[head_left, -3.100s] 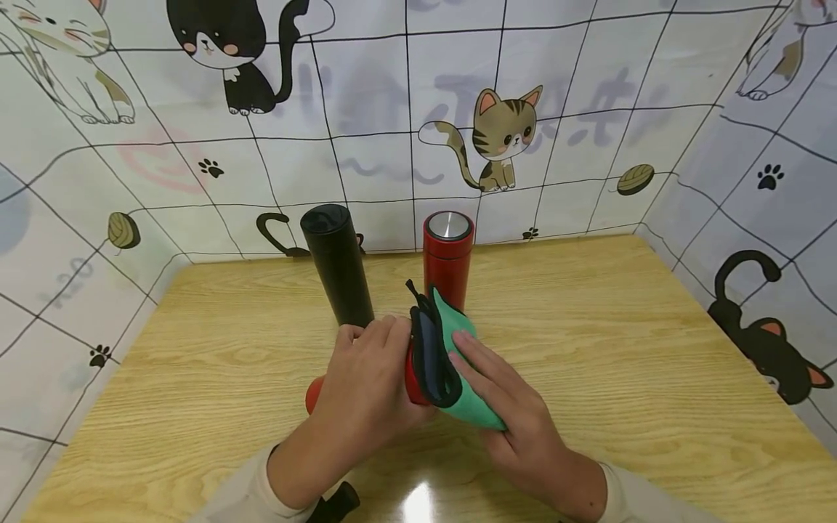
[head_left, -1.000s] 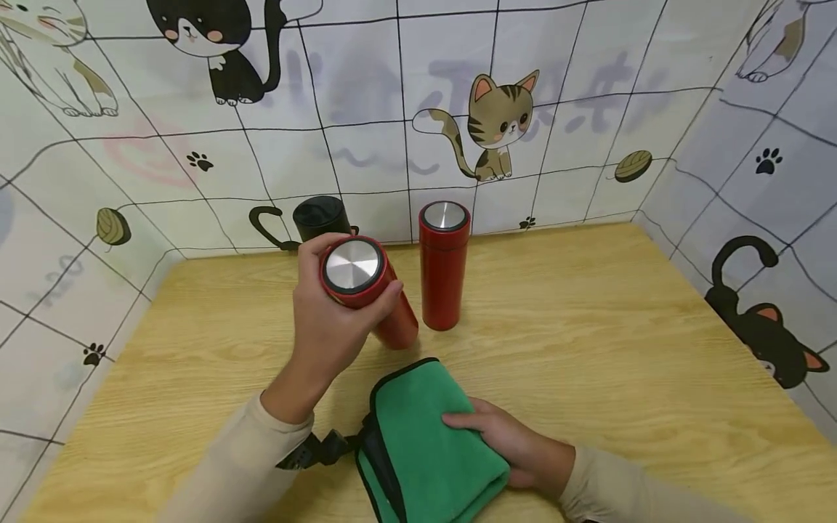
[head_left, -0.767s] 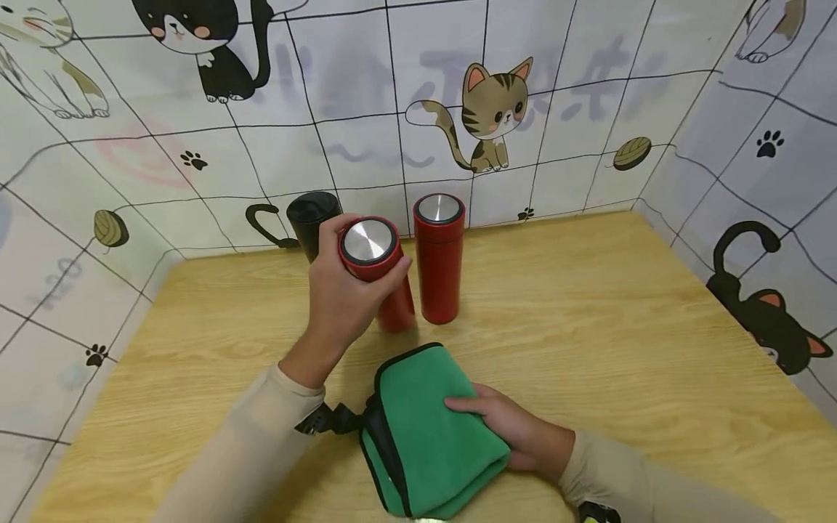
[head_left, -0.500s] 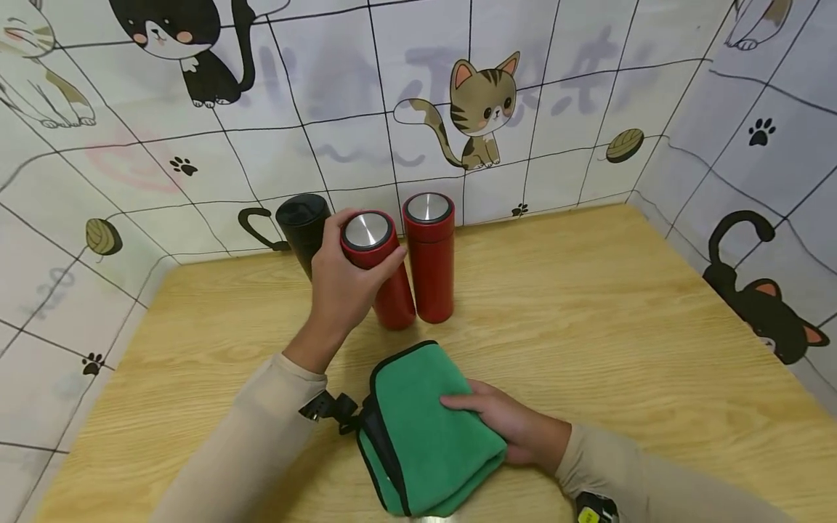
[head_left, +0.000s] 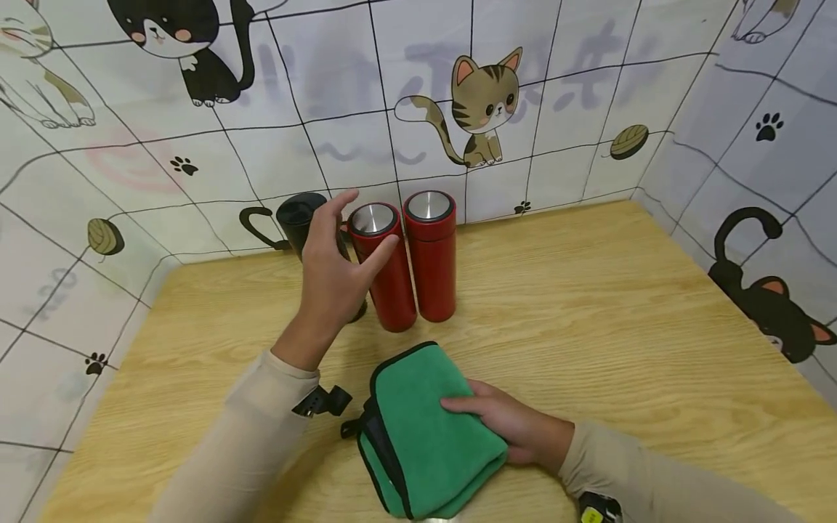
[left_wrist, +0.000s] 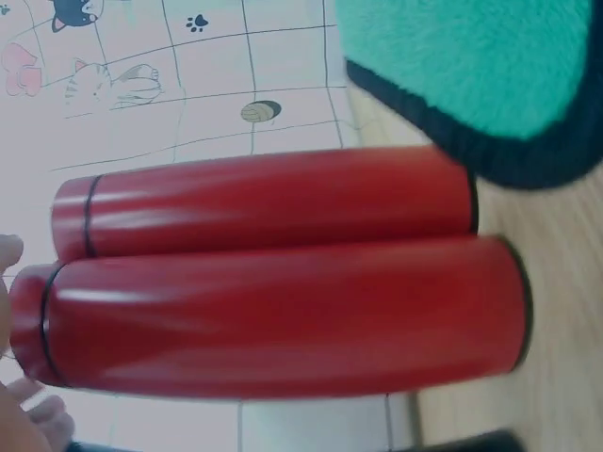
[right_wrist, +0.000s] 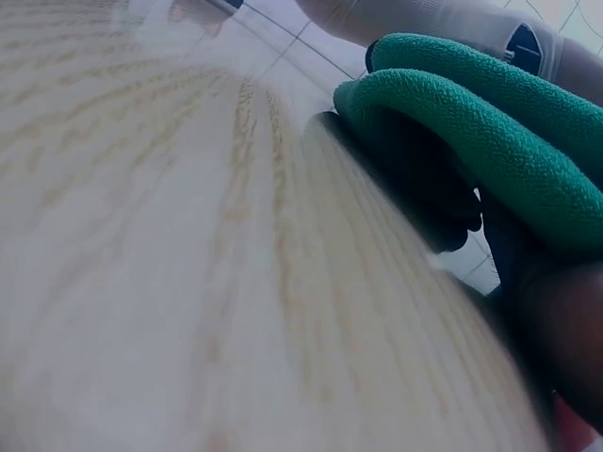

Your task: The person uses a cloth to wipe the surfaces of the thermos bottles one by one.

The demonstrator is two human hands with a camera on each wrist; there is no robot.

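Observation:
Two red thermos bottles with steel-topped lids stand upright side by side at the back of the table. My left hand [head_left: 335,280] is spread around the upper part of the left red thermos [head_left: 394,294], its thumb and fingers apart from the lid. Close on its right is the other red thermos [head_left: 437,280]. A black tumbler [head_left: 297,218] stands to the left, partly hidden behind my left hand. My right hand [head_left: 513,425] grips a folded green towel [head_left: 428,428] with black edging by its right side, thumb on top. In the left wrist view, the towel's corner [left_wrist: 471,75] hangs beside both bottles.
The wooden table [head_left: 588,327] meets a cloth backdrop [head_left: 353,94] printed with cats and a grid, at the back and both sides. Cameras are strapped to both wrists, the left wrist camera [head_left: 323,401] sitting near the towel's edge.
The left hand has carried the red thermos from the front, stood it beside the other one and loosened its fingers from it. The right hand keeps the towel, which now lies flatter.

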